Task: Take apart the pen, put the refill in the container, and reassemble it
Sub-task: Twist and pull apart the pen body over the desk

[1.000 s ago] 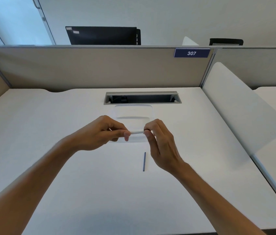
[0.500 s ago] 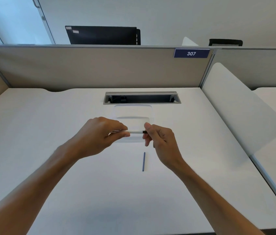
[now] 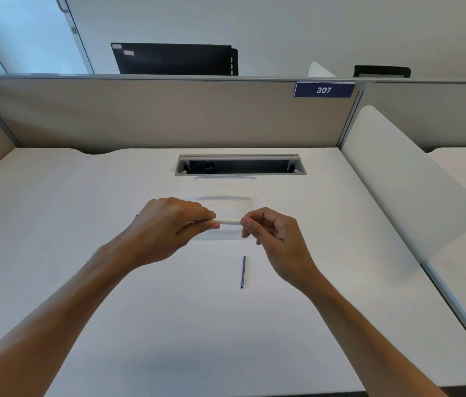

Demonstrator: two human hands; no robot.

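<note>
I hold a white pen (image 3: 229, 221) level above the desk, in front of a clear plastic container (image 3: 226, 187). My left hand (image 3: 168, 227) grips the pen's left part, with a dark tip showing past the knuckles. My right hand (image 3: 274, 239) pinches the pen's right end between thumb and fingers. A thin blue refill (image 3: 243, 272) lies loose on the white desk (image 3: 111, 282), just below and between my hands, pointing away from me.
A grey cable slot (image 3: 240, 164) is set into the desk behind the container. Beige partitions (image 3: 168, 113) close the back, and a white divider panel (image 3: 403, 179) stands at the right. A dark monitor (image 3: 174, 58) shows beyond the partition.
My right hand's fingers have shifted on the pen's right end, and the dark bit seen there half a second ago is now covered. The refill has not moved.
</note>
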